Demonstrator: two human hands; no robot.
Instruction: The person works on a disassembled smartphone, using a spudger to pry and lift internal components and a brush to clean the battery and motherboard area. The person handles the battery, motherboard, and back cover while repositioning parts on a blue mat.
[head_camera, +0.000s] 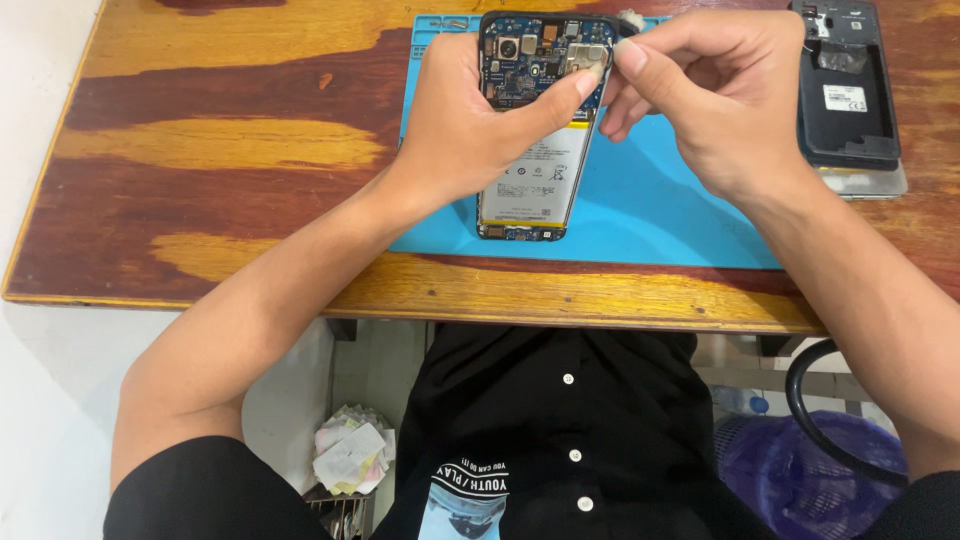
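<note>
An opened smartphone (535, 170) with its back cover off shows a blue circuit board at the top and a white battery below. My left hand (470, 120) holds it tilted above the blue work mat (650, 210), thumb pressing on the board. My right hand (715, 90) pinches a small white wad (631, 20) at the phone's top right corner, fingers closed over it.
A dark phone back cover (850, 90) lies on a second phone part at the right of the wooden table (200, 150). Below the table edge are a basket of crumpled papers (350, 460), a purple bin (800, 470) and a black cable (805, 400).
</note>
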